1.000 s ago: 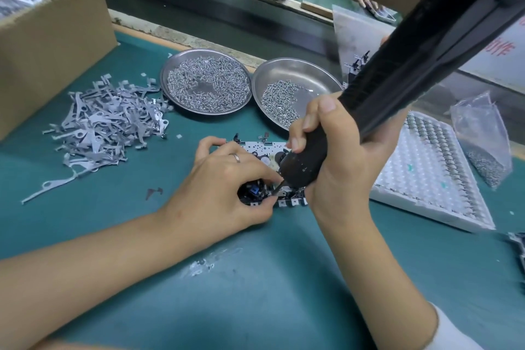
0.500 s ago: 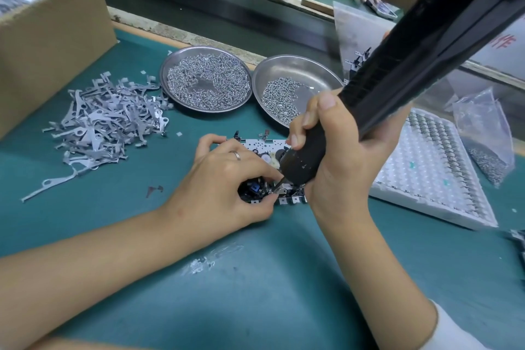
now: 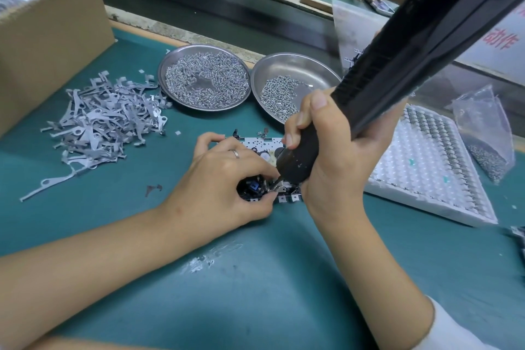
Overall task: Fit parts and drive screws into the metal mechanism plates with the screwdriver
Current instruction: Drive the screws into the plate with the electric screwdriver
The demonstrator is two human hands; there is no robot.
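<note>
A white metal mechanism plate (image 3: 257,143) with black parts lies on the green mat at the centre. My left hand (image 3: 224,179) covers its near left side, thumb and forefinger pinching the plate's front edge by a small blue part (image 3: 253,187). My right hand (image 3: 335,148) grips the lower end of a long black electric screwdriver (image 3: 403,45), which slants up to the top right. Its bit meets the plate near my left fingertips.
Two steel dishes hold screws: a full one (image 3: 204,77) and a partly filled one (image 3: 287,79). A pile of grey metal levers (image 3: 105,119) lies left, beside a cardboard box (image 3: 48,31). A white parts tray (image 3: 429,162) and a plastic bag (image 3: 485,133) sit right.
Hands and screwdriver stay in the same place on the plate; only the view has shifted slightly.
</note>
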